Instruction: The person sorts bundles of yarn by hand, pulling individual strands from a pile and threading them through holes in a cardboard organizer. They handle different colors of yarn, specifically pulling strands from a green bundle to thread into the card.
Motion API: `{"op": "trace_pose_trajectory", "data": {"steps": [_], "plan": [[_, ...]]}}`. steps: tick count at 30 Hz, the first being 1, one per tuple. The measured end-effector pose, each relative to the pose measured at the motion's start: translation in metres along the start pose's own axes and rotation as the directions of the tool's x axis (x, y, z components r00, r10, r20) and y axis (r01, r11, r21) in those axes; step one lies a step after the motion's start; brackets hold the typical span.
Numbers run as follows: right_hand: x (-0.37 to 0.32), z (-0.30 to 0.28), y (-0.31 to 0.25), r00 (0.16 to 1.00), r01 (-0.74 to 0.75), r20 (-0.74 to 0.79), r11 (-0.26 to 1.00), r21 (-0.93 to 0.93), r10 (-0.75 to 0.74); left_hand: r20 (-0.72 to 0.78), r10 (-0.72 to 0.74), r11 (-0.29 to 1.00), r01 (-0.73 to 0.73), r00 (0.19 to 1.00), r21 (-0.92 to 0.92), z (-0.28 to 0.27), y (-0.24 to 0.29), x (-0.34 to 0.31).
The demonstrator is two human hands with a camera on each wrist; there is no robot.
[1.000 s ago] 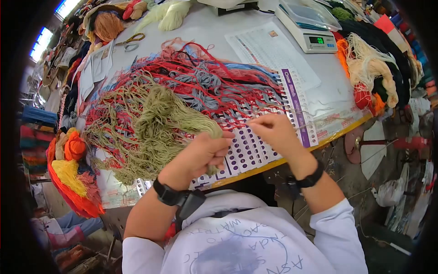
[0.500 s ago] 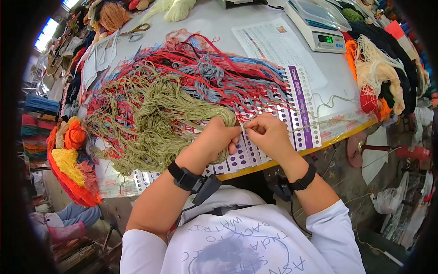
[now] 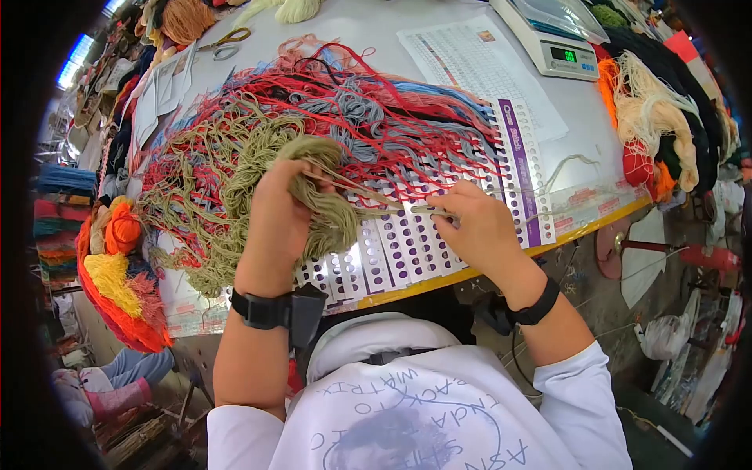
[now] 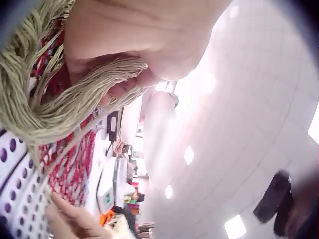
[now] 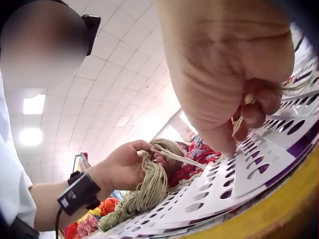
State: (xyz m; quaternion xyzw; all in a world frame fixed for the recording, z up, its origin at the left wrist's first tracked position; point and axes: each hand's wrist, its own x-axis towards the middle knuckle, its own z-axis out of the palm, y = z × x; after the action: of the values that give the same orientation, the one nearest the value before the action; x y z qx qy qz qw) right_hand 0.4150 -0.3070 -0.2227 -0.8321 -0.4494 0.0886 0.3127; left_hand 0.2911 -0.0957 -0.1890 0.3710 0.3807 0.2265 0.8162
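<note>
My left hand [image 3: 276, 215] grips a thick olive-green yarn skein [image 3: 327, 215], which loops over the fingers and hangs down in the left wrist view. A few strands [image 5: 182, 158] run from it, drawn fairly straight, toward my right hand [image 3: 484, 227]. Close over the white punched cards [image 3: 395, 258], the right thumb and fingers pinch the green yarn [image 3: 431, 210]. Loose yarn ends trail past that hand to the right. More olive yarn [image 3: 235, 157] lies heaped to the left, over red, grey and blue threads [image 3: 360, 117] that run to the holes of the cards.
A digital scale [image 3: 552, 47] stands at the back right, beside a printed chart sheet [image 3: 470, 55]. Scissors [image 3: 231, 37] lie at the back left. Bundled yarns [image 3: 117, 266] hang at the left edge, others [image 3: 654, 117] at the right. The table's yellow edge [image 3: 439, 288] runs in front.
The left hand met the right over the cards half a second ago. It has since moved left with the skein, stretching strands between them. The right hand has shifted slightly right.
</note>
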Motion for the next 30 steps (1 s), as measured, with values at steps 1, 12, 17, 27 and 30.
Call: {"op": "trace_pose_trajectory", "data": {"steps": [1,12,17,27,30], "plan": [[0.001,0.001,0.0,1.0,0.001,0.003,1.0,0.0,-0.001,-0.002,0.0,1.0,0.0,1.0,-0.002,-0.002,0.0,0.0],[0.015,0.004,-0.001,0.973,0.209,-0.117,0.976,0.06,-0.201,0.459,-0.278,0.914,0.086,0.844,0.396,0.036,-0.041,-0.009],[0.011,0.004,-0.001,0.999,-0.037,0.013,0.943,0.331,0.034,0.483,-0.189,0.793,-0.158,0.855,0.589,0.035,-0.055,-0.001],[0.008,0.017,0.009,0.998,0.046,-0.055,0.99,0.133,-0.039,0.262,0.206,0.924,-0.276,0.943,0.265,-0.106,0.129,0.051],[0.009,0.015,0.005,0.997,0.03,-0.076,0.992,0.121,-0.021,-0.077,0.617,0.756,-0.562,0.783,0.337,-0.064,0.134,0.049]]}}
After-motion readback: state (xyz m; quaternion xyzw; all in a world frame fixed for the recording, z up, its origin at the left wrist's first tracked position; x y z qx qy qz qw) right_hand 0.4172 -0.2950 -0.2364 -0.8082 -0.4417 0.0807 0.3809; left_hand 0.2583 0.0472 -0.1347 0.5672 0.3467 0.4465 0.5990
